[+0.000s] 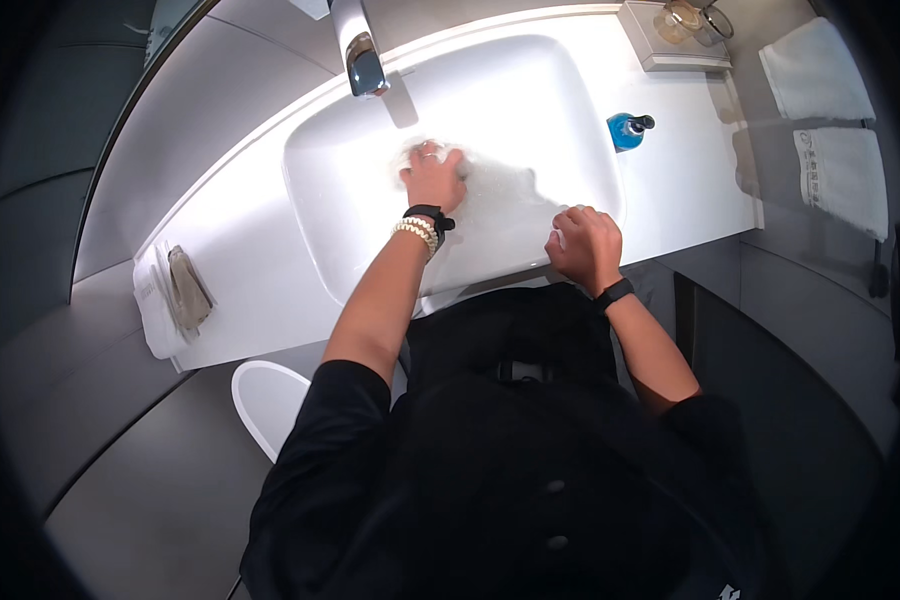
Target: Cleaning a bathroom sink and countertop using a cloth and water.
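My left hand (433,176) is down in the white washbasin (510,82), fingers spread near its bottom. Blurred, whitish water surrounds the fingertips, and whatever lies under the palm is hidden. A black watch and pale coiled bands circle that wrist. Over the basin's front right rim, my right hand (586,244) has its fingers curled. Something white shows between its thumb and fingers; I cannot tell whether it is a held cloth or the basin behind. A black band is on this wrist. The chrome faucet (364,64) stands at the basin's back, beyond my left hand.
A blue pump bottle (627,131) stands right of the basin on the white counter (675,187). Glass cups (679,21) sit on a box at the back right. White towels (844,180) hang at right. A beige pouch-like item (190,289) lies by a folded white towel (154,307).
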A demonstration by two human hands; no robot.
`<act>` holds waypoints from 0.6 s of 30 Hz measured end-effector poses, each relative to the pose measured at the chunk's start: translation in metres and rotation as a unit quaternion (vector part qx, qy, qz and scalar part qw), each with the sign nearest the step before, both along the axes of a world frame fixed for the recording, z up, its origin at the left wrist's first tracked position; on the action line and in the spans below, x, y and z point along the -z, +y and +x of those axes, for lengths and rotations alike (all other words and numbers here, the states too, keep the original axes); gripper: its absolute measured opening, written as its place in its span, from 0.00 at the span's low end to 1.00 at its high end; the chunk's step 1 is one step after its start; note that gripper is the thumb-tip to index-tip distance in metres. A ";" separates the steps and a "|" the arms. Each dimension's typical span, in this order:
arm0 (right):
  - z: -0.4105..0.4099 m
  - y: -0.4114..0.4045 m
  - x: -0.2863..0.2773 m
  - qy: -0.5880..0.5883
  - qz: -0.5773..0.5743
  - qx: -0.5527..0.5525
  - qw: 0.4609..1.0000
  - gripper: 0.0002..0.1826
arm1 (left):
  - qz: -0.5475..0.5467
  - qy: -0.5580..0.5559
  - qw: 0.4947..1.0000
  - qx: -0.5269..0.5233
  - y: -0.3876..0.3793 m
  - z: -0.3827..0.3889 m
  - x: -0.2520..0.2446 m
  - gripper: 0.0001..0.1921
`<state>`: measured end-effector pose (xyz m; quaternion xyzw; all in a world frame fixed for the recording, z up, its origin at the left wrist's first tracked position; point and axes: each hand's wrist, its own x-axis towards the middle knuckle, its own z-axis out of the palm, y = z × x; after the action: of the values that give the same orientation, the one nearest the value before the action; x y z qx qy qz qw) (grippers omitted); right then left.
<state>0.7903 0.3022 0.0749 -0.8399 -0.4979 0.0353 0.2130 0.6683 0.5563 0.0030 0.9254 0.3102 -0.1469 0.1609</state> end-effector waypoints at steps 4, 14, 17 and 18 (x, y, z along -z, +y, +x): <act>-0.002 0.005 -0.005 0.001 0.006 -0.003 1.000 0.06 | -0.041 -0.013 0.999 0.027 0.016 -0.012 0.002 0.27; -0.002 0.002 -0.002 -0.001 -0.004 -0.002 1.000 0.06 | -0.034 -0.084 0.990 0.107 0.030 -0.025 0.024 0.23; 0.000 0.005 0.000 -0.011 0.002 0.007 1.000 0.06 | 0.114 -0.054 0.992 -0.021 0.018 -0.016 0.018 0.22; -0.001 0.004 -0.001 -0.017 0.008 0.004 1.000 0.06 | 0.031 -0.056 0.997 0.032 0.020 -0.018 0.018 0.21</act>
<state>0.7892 0.3059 0.0763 -0.8407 -0.4982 0.0165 0.2114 0.6507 0.5766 -0.0150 0.9461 0.2755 -0.0903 0.1443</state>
